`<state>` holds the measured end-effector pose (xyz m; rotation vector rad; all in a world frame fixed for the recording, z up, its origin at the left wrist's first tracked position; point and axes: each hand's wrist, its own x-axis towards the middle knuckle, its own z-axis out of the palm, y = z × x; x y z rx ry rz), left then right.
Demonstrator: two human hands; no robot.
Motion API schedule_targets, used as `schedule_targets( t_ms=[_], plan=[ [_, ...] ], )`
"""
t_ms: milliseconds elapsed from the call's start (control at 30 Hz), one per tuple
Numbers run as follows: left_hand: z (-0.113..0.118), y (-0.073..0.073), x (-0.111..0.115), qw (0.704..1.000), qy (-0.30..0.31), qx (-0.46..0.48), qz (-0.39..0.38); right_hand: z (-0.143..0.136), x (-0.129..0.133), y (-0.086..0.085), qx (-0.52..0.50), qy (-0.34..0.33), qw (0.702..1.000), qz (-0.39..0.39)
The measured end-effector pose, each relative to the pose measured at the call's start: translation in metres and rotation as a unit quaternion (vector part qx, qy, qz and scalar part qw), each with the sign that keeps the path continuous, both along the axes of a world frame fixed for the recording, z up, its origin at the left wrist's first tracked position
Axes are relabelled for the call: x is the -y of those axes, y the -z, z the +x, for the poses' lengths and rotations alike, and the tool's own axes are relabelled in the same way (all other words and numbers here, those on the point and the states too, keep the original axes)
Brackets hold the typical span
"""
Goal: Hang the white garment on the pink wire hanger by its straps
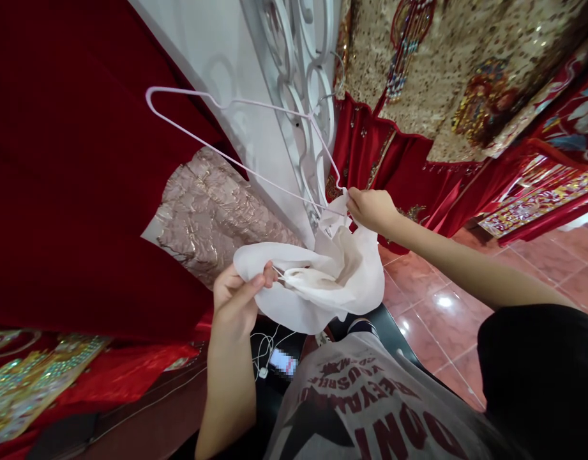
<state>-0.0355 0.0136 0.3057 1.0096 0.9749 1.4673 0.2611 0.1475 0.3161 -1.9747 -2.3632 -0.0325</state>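
Observation:
My left hand [236, 297] pinches one edge of a crumpled white cloth garment [322, 281] at the centre of the view. My right hand [373, 209] grips the garment's upper edge right where it meets the lower corner of a thin white wire hanger [217, 144]. The hanger slants up to the left, and its hook is caught on the white scrolled metal grille [303, 70] behind it. The cloth sags between my two hands.
Red velvet garments [68, 160] hang at left, one with pink-gold embroidery [212, 211]. Gold sequinned and red embroidered fabrics [466, 76] hang at right. Below lie a red tiled floor [442, 300], a dark surface with a phone [281, 364] and white cable.

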Motion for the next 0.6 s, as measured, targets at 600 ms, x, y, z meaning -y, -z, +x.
schedule_targets(
  t_ms=[600],
  plan=[
    [-0.003, -0.013, 0.005, 1.0, -0.024, -0.007, 0.008, 0.007, -0.028, 0.015, -0.088, 0.007, 0.995, 0.039]
  ],
)
